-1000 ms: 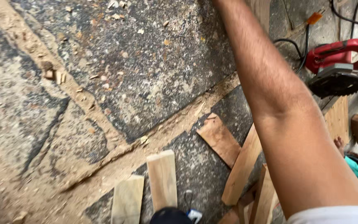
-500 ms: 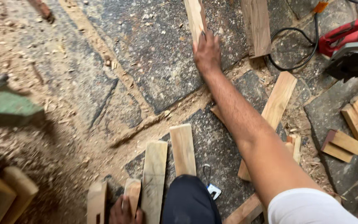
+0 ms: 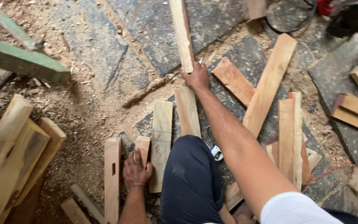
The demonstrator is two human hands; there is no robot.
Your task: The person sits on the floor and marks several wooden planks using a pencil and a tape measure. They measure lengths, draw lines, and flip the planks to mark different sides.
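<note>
My right hand [image 3: 197,77] reaches forward and grips the near end of a long narrow wooden strip [image 3: 182,33] that lies on the stone floor and runs away from me. My left hand [image 3: 136,170] rests low at the front on a short wooden block [image 3: 143,145], fingers curled over it. Between the hands lie two flat boards [image 3: 161,141], side by side, and my knee in dark trousers [image 3: 191,178] covers their near ends.
A stack of thick planks [image 3: 13,153] sits at the left, a green beam [image 3: 21,62] above it. More boards [image 3: 270,79] lie at the right. A red circular saw [image 3: 347,14] with its cable is at the top right. Sawdust covers the floor.
The view has tilted down and closer. My right hand has drawn back toward me along with the long strip. My left hand stays on the short block.
</note>
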